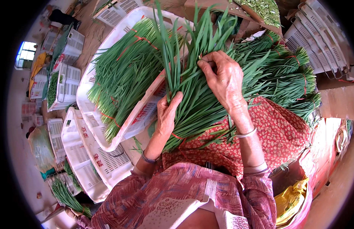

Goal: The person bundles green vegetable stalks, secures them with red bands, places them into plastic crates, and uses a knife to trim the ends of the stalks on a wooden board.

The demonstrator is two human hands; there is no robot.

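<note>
My left hand (167,112) is closed around a loose bunch of garlic chives (201,91), its thumb lying across the leaves. The bunch rests over my lap, its leaf tips spreading upward, and a red tie (178,136) shows near its lower end. Above it, my right hand (224,72) pinches a chive leaf between thumb and fingertips; a small pale end shows at the pinch. Just left of my hands, a white plastic crate (85,89) holds tied chive bundles (127,76) with red bands.
Several tied chive bundles (287,76) lie at the right. Behind them stand stacked white crates (318,42). Empty-looking white crates (104,156) lean at the lower left. A heap of chopped green pieces (264,11) is at the top right; a yellow bag (291,202) sits lower right.
</note>
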